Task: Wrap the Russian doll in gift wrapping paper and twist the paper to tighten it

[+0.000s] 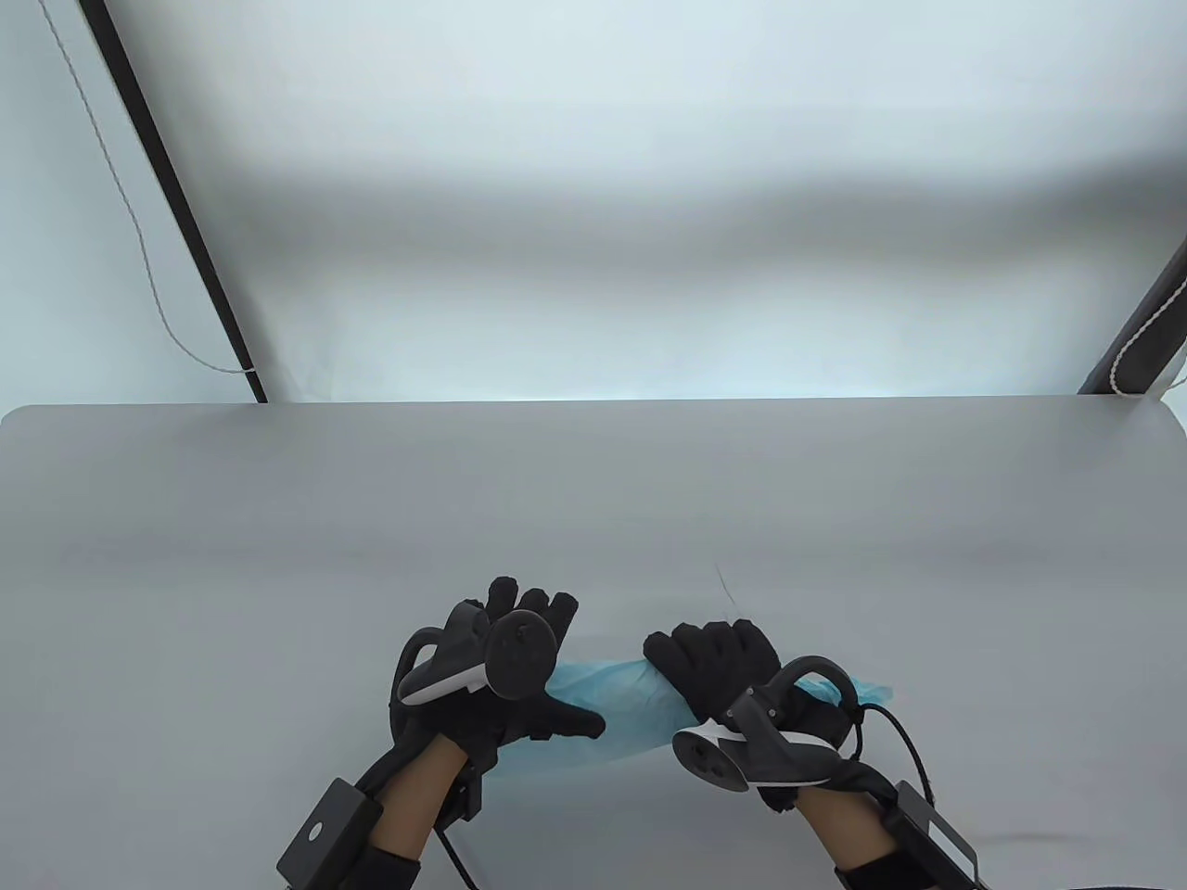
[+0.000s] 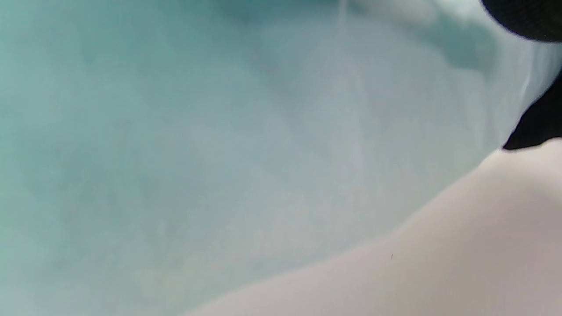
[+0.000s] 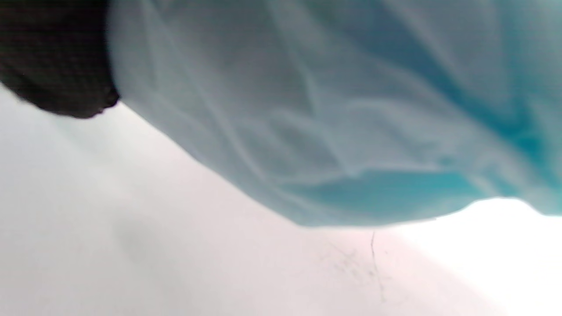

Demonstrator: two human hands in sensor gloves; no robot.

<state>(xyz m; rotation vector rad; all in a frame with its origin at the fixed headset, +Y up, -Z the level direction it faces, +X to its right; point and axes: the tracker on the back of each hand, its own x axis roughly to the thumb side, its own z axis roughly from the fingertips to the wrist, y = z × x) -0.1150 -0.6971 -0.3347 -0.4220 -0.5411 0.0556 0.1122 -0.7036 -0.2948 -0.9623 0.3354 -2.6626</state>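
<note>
A roll of blue wrapping paper [image 1: 617, 709] is held low over the desk [image 1: 593, 501] near its front edge. Its 2 ends are gripped by the left hand [image 1: 505, 677] and the right hand [image 1: 733, 681], fingers curled round it. The doll cannot be seen.

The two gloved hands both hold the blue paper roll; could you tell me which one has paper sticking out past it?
The right hand: a blue paper tail pokes out beyond it; the left hand shows none.
</note>
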